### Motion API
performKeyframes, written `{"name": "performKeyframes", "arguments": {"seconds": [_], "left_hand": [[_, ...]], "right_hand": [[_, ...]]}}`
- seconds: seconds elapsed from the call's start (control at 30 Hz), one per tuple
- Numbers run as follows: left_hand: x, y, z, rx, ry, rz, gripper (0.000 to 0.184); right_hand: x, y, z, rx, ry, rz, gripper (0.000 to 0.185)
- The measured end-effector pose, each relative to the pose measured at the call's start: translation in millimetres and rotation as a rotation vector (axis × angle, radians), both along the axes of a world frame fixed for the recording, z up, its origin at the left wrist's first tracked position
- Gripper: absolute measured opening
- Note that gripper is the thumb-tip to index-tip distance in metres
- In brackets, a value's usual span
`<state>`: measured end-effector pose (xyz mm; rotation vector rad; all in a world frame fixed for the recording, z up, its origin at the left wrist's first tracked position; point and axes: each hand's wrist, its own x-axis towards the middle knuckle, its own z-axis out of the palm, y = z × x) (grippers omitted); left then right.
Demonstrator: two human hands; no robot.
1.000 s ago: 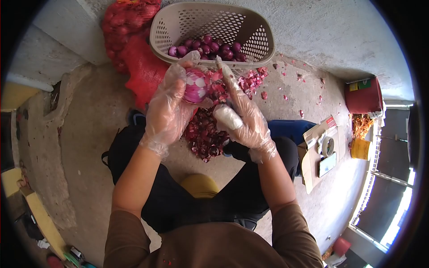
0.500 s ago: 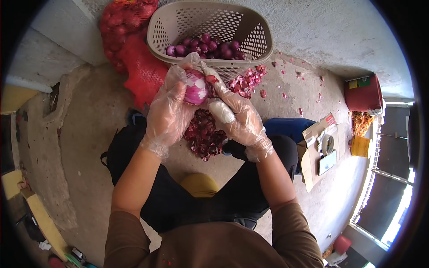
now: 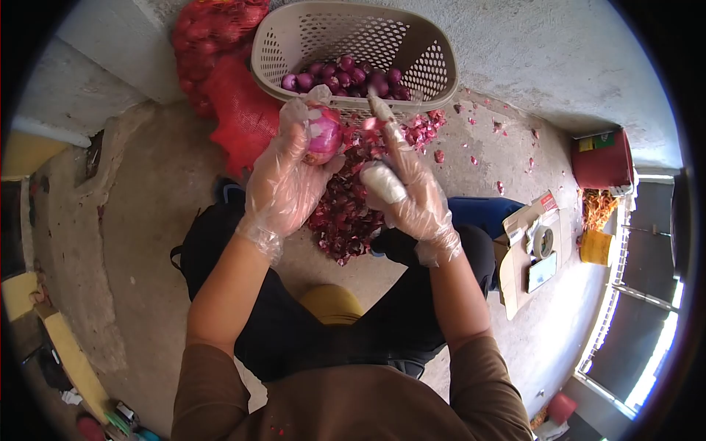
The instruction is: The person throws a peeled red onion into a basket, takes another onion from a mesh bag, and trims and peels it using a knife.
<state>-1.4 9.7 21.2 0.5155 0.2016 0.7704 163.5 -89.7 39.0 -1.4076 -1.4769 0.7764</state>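
Observation:
My left hand (image 3: pixel 283 173), in a clear plastic glove, is closed around a large purple-red onion (image 3: pixel 323 136) with pale patches on its skin. To its right, my gloved right hand (image 3: pixel 412 187) is apart from the onion. Its thumb, wrapped in white, and its outstretched index finger are spread; the other fingers are mostly hidden. A blurred bit of onion skin (image 3: pixel 371 125) shows near the index finger. Beneath both hands lies a heap of dark red onion skins (image 3: pixel 344 220) on the floor.
A beige perforated basket (image 3: pixel 273 92) with several purple onions stands ahead. Red mesh sacks (image 3: pixel 239 110) lean to its left. At right are a cardboard sheet (image 3: pixel 512 283) with a tape roll (image 3: pixel 543 242) and phone (image 3: pixel 541 272), a blue object (image 3: pixel 482 213), and a red bucket (image 3: pixel 603 165).
My right hand has drawn away from the onion to the right, its index finger and thumb spreading. A bit of skin has come away. My left hand still holds the onion.

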Motion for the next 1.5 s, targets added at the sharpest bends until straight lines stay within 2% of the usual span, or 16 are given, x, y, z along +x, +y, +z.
{"name": "performKeyframes", "arguments": {"seconds": [0.03, 0.1, 0.2, 0.33, 0.5, 0.6, 0.7, 0.8, 1.03, 1.07, 1.17, 1.33, 1.4, 1.5], "left_hand": [[-0.5, 0.0, -1.3, 0.002, 0.001, -0.006, 0.052], [0.3, -0.7, 0.5, 0.005, 0.005, -0.018, 0.053], [10.1, -10.5, 9.7, -0.005, 0.127, 0.151, 0.045], [2.3, -1.4, -6.5, 0.177, 0.089, 0.023, 0.06], [-0.4, -2.0, 3.2, 0.102, 0.11, -0.015, 0.063], [4.6, -9.5, 15.6, 0.06, 0.141, 0.059, 0.064], [4.0, -5.4, 0.9, 0.001, 0.026, 0.059, 0.062], [6.6, -9.0, 1.5, 0.068, 0.037, 0.077, 0.06], [3.5, -7.6, 7.6, -0.024, 0.001, 0.019, 0.063], [3.2, -7.2, 10.8, -0.012, 0.015, 0.029, 0.064], [0.2, -5.4, 6.2, 0.032, 0.057, 0.035, 0.065], [-0.2, -10.4, 7.6, 0.066, 0.129, 0.045, 0.057], [3.7, -12.3, 10.6, 0.03, 0.135, 0.07, 0.054], [2.4, -9.5, 4.6, 0.061, 0.154, 0.049, 0.06]], "right_hand": [[0.4, 3.6, -2.6, 0.067, -0.08, 0.036, 0.076], [-8.1, -0.7, 1.1, -0.037, -0.013, 0.057, 0.081], [-17.7, -0.1, -3.6, -0.022, -0.055, 0.073, 0.088], [-22.6, -0.7, -10.3, -0.004, -0.171, 0.031, 0.089], [-24.0, -0.8, -5.6, -0.008, -0.205, 0.022, 0.084], [-26.3, 0.4, -6.3, 0.047, -0.226, 0.0, 0.077], [-26.5, 2.2, -11.3, 0.083, -0.216, -0.04, 0.071], [-23.5, 2.6, -4.7, 0.019, -0.171, -0.076, 0.067], [-12.8, -1.0, 0.8, -0.082, 0.087, -0.157, 0.062], [-10.2, -0.4, -0.3, -0.031, 0.077, -0.18, 0.061], [0.2, 4.1, -5.8, 0.16, -0.181, -0.124, 0.07], [-11.6, -1.3, 7.6, 0.012, -0.112, 0.035, 0.078], [-9.5, 2.8, 2.8, 0.129, -0.171, 0.072, 0.069], [-6.6, -2.2, 16.3, -0.128, -0.031, 0.033, 0.06]]}}
